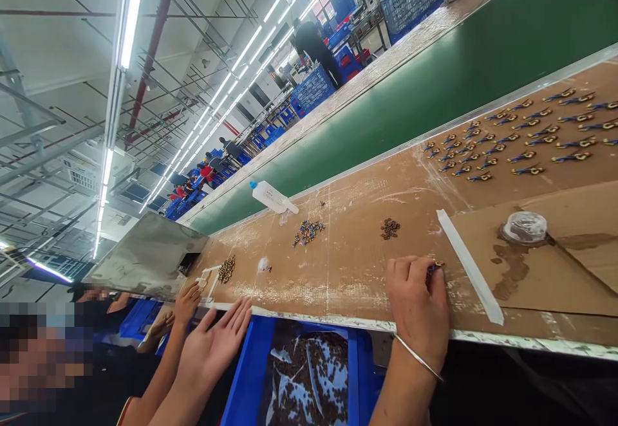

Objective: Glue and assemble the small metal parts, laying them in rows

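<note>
My right hand (418,297) rests at the front edge of the cardboard-covered bench (357,265). Its thumb and forefinger pinch a small blue-and-gold piece (433,268), mostly hidden by the fingers. My left hand (217,342) is held palm up and open, fingers stretched out, in front of the bench edge. Between my hands, farther in, lie a pile of blue-and-gold pieces (308,233) and a pile of small brown round parts (390,228). A white squeeze bottle (270,197) with a blue cap lies behind them.
Rows of blue-and-gold pieces (535,133) cover the far right. White tape (469,265) and a round clear lid-like thing (525,227) are nearer. Below stands a blue bin (357,374) of dark parts. A co-worker's hand (187,300) is left, near gold parts (226,269). Behind runs a green belt (386,117).
</note>
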`<state>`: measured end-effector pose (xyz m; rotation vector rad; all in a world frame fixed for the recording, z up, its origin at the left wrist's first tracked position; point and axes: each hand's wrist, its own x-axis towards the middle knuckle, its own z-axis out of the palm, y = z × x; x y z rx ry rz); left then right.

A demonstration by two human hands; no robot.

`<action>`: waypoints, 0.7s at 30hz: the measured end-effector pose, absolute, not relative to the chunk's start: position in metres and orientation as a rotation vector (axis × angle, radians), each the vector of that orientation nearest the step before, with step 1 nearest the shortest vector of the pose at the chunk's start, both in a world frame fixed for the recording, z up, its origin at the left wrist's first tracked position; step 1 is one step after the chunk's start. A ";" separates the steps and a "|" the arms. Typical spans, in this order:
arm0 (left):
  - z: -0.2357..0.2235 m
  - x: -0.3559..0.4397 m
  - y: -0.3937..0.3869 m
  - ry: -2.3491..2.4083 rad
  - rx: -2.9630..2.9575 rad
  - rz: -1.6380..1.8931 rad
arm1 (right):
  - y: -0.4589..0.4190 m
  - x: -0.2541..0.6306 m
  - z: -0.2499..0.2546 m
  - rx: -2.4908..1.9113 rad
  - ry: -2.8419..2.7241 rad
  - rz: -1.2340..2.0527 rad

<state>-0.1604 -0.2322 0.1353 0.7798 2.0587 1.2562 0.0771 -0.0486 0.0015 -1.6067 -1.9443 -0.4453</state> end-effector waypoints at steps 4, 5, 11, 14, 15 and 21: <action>0.106 -0.042 -0.207 2.287 1.378 1.202 | -0.050 0.076 -0.008 -1.550 -1.895 -0.334; 0.091 -0.012 -0.186 2.276 1.439 1.132 | -0.050 0.076 -0.010 -1.531 -1.883 -0.312; 0.018 0.073 -0.071 2.277 1.575 0.928 | -0.050 0.076 -0.012 -1.436 -1.803 -0.198; 0.008 0.078 -0.058 2.322 1.599 0.900 | -0.050 0.079 -0.008 -1.421 -1.780 -0.134; 0.007 0.078 -0.057 2.344 1.601 0.904 | -0.049 0.080 -0.007 -1.411 -1.776 -0.108; 0.005 0.068 -0.069 2.553 1.549 1.050 | -0.054 0.077 -0.009 -1.322 -1.713 0.143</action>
